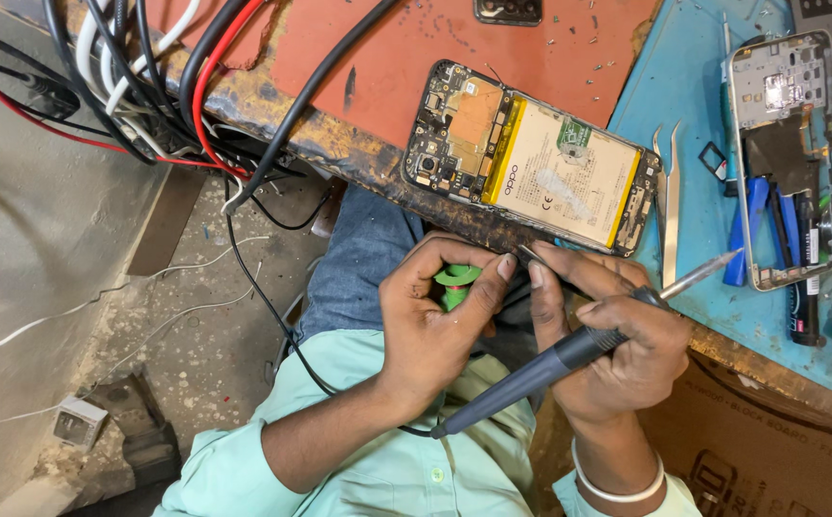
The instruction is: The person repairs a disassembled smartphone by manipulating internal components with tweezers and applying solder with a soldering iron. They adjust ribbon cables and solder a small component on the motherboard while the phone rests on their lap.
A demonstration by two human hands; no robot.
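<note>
The soldering iron [569, 354] lies across my right hand [617, 345], gripped like a pen, its metal tip [713, 268] over the blue mat [684, 105] near the tweezers [670, 206]. My left hand [435, 316] is clenched around a green-capped bottle [456, 280], and both sets of fingertips meet on a thin dark piece I cannot identify. The opened phone [531, 158] with its yellow-edged battery rests just beyond on the surface [416, 57]. A second phone frame [785, 153] lies on the mat.
</note>
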